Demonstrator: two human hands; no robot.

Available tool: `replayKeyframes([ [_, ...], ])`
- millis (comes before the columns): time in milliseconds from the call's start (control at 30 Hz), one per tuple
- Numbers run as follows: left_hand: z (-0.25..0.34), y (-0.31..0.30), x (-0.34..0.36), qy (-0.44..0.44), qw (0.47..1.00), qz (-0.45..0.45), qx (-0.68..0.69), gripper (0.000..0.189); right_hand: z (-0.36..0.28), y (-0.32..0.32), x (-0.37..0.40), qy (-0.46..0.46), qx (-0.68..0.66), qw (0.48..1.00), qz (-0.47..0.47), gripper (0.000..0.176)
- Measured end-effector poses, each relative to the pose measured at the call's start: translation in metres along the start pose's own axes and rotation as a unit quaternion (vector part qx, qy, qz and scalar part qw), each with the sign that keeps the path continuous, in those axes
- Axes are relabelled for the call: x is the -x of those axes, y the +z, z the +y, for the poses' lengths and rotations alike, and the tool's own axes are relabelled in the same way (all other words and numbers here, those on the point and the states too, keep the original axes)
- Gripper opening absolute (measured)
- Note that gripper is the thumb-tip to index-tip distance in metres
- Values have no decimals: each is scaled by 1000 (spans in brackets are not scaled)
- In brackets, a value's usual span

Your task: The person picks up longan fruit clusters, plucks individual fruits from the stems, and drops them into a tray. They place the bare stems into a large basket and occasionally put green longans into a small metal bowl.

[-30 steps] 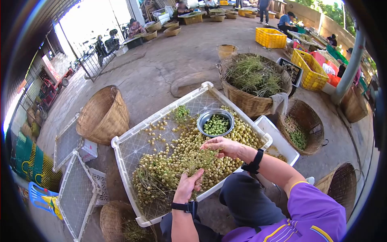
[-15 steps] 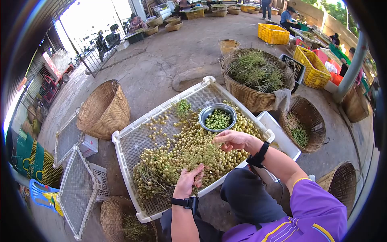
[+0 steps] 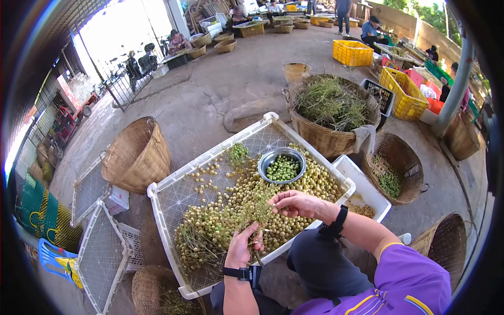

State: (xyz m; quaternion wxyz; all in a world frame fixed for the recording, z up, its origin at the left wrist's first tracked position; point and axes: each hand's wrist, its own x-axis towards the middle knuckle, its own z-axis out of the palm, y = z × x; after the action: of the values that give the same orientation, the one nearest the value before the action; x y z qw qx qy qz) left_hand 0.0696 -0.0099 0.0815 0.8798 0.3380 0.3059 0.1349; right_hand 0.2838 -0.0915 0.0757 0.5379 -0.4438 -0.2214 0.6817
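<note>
My left hand (image 3: 242, 245) is closed round the stems of a bushy green sprig (image 3: 256, 209), held over the tray. My right hand (image 3: 300, 204) pinches at the sprig's right side; whatever is between the fingertips is too small to make out. Below both hands, a white mesh tray (image 3: 172, 137) holds a spread of round yellow-green fruits (image 3: 286, 223). Tangled stems with fruit (image 3: 202, 244) lie at its left front. Beyond my right hand stands a metal bowl (image 3: 261, 167) of greener fruits (image 3: 283, 168). A small green bunch (image 3: 237, 152) rests near the tray's far side.
A wicker basket heaped with stripped stems (image 3: 336, 102) stands behind the tray. Another basket (image 3: 396, 157) on the right holds some fruits. A wicker basket (image 3: 137, 152) and mesh racks (image 3: 102, 257) are on the left. Yellow crates (image 3: 353, 53) and seated people (image 3: 371, 31) are farther back.
My right hand has moved slightly left and down, closer to the sprig. My left hand still holds the stems, its fingers shifted a little. The view has tilted slightly.
</note>
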Motion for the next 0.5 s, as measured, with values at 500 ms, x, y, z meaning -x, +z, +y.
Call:
replayKeyframes([
  [500, -35, -12, -29, 361, 818, 174, -413, 13, -11, 55, 11, 68, 242, 963, 101, 41],
])
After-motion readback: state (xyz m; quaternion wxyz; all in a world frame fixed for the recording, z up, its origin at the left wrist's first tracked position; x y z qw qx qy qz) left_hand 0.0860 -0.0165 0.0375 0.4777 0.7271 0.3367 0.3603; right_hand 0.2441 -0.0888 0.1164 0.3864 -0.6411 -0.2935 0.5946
